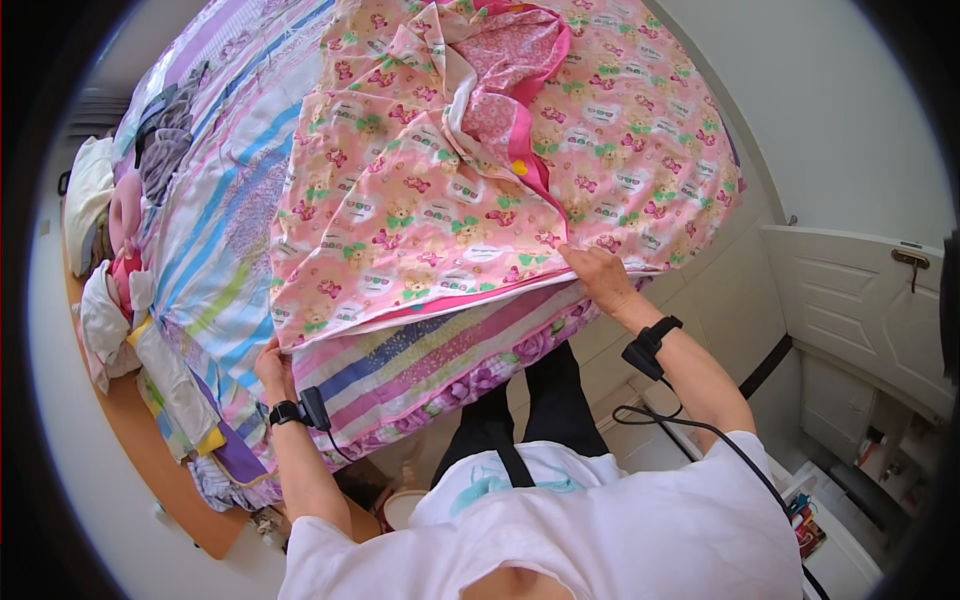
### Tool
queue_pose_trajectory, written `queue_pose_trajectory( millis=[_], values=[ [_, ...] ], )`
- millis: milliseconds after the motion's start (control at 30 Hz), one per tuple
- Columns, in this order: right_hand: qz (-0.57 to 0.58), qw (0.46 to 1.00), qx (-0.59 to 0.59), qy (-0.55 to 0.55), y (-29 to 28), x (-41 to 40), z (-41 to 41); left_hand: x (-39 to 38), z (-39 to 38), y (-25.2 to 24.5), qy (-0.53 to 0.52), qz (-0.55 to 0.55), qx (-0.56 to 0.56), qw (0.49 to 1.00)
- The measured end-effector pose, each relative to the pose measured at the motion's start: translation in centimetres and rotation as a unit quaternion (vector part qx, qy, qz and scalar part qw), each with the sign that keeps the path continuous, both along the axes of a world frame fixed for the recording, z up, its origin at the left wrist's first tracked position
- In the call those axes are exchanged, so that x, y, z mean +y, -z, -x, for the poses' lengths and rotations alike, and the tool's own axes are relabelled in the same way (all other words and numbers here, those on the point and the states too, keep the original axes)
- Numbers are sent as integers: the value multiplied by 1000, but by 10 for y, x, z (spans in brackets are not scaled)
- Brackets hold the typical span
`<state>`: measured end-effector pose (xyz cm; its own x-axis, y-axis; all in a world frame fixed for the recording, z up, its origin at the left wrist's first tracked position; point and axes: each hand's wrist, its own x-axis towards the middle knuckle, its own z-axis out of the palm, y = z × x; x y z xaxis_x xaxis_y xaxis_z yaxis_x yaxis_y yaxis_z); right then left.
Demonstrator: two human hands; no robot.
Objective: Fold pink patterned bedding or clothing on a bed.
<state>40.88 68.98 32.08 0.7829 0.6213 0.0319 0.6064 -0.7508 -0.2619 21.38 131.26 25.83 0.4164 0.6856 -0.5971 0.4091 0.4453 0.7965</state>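
Observation:
A pink duvet cover [420, 210] printed with bears lies spread over the bed, its near edge lifted between my hands. My left hand [273, 367] pinches its near left corner. Farther right, my right hand [598, 277] grips the same edge, where a hot-pink border shows inside the fold. Bunched fabric with a paler pink flower print [499, 97] shows in the upper middle, bordered in hot pink. Beneath the cover is a striped bed sheet [420, 352] with a purple floral edge. My fingertips are partly hidden by the cloth.
Crumpled grey clothing [166, 142] lies on the bed's left side. Folded clothes [101, 315] and a pink neck pillow [125, 206] lie along the wooden headboard [142, 457]. At right stands a white panelled door [847, 300]. A black cable [720, 435] runs from my right wrist.

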Motion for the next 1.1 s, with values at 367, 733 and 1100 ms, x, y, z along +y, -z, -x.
queue_pose_trajectory(
  millis=[367,733,1100],
  values=[
    [-214,970,31,113,-177,13,-78,-129,-10,-63,345,-568,115,739],
    [-394,904,106,124,-398,101,-138,-258,-26,-111,441,-484,-39,755],
    [-400,909,72,88,-444,88,-195,-324,-110,-119,289,-260,42,920]
  ],
)
